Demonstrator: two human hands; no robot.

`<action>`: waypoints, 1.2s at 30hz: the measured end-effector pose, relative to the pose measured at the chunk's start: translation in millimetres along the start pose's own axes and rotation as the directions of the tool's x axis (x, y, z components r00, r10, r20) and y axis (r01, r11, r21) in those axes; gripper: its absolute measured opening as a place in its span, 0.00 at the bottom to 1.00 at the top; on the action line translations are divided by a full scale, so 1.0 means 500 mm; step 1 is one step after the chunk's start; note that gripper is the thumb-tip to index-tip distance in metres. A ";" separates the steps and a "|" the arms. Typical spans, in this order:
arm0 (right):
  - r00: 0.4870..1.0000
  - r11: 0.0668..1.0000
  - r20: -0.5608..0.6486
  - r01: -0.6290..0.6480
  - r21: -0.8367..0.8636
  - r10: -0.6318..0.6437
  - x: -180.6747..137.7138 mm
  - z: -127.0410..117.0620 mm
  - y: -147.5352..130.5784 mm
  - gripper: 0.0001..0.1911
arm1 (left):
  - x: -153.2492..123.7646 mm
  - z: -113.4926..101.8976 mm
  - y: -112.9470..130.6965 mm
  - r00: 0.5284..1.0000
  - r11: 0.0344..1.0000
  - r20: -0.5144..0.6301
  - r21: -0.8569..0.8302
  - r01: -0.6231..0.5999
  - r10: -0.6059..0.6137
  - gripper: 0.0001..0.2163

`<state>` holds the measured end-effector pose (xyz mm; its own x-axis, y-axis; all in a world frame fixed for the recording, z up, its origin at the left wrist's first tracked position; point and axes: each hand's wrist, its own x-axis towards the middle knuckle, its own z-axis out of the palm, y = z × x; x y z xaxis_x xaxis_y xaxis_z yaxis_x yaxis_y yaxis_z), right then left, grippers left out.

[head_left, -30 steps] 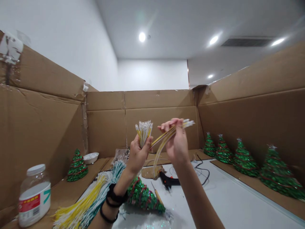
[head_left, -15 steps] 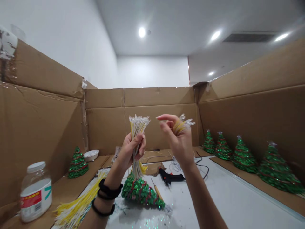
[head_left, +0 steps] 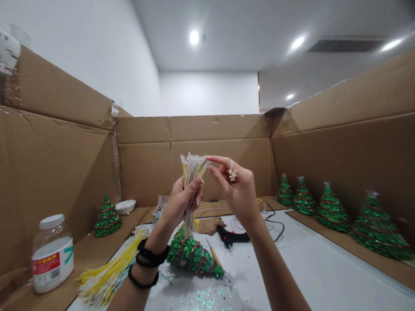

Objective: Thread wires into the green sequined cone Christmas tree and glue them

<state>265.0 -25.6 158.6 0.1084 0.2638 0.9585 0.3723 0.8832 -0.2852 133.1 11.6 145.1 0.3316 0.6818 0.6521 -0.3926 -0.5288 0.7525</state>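
My left hand (head_left: 182, 201) is wrapped round an upright bundle of thin yellow and white wired LEDs (head_left: 192, 172), their clear tips pointing up. My right hand (head_left: 237, 192) is raised beside it, index finger touching the bundle's top, while its other fingers curl round a smaller bunch of LED wires (head_left: 232, 174) whose tips point at the camera. Below both hands a green sequin tree (head_left: 193, 255) lies on its side on the white table (head_left: 308, 272).
A clear jar (head_left: 52, 252) with a red label and a heap of yellow wires (head_left: 106, 274) lie at the left. A black glue gun (head_left: 231, 236) and an awl (head_left: 214, 257) sit mid-table. Sequin trees (head_left: 327, 210) line the right cardboard wall (head_left: 350, 151); one tree (head_left: 108, 217) and a white bowl (head_left: 125, 206) stand left.
My right hand drew a small bunch of wires away from the bundle, turned it end-on, then came back so its index finger touches the bundle's top. My left hand stood the bundle upright.
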 end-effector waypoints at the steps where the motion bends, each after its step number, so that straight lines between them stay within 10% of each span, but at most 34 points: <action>1: 1.000 1.000 -0.008 0.004 0.004 -0.004 0.000 0.001 -0.001 0.11 | 0.001 0.002 0.000 1.000 1.000 -0.012 -0.003 0.001 -0.001 0.17; 6: 0.999 0.992 -0.022 -0.044 0.121 0.047 0.002 0.003 -0.001 0.07 | 0.003 0.005 -0.001 1.000 1.000 -0.026 -0.009 -0.009 0.009 0.18; 16: 0.926 0.812 0.318 -0.340 0.475 0.202 0.008 -0.001 0.036 0.12 | 0.003 0.012 -0.007 0.997 0.998 -0.033 0.011 -0.066 0.066 0.16; 29: 0.945 0.766 0.253 -0.317 0.559 0.207 0.007 0.000 0.034 0.13 | -0.004 0.024 -0.005 0.996 0.994 -0.049 0.081 -0.067 0.071 0.15; 36: 0.952 0.816 0.209 -0.298 0.496 0.221 0.011 0.004 0.027 0.16 | -0.009 0.032 -0.019 0.929 0.922 -0.228 0.325 -0.209 0.291 0.13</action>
<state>268.9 -11.5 160.2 -0.0072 0.5279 0.8493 -0.1858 0.8338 -0.5198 149.0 5.3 136.5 -0.0019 0.5948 0.8039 -0.1525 -0.7947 0.5876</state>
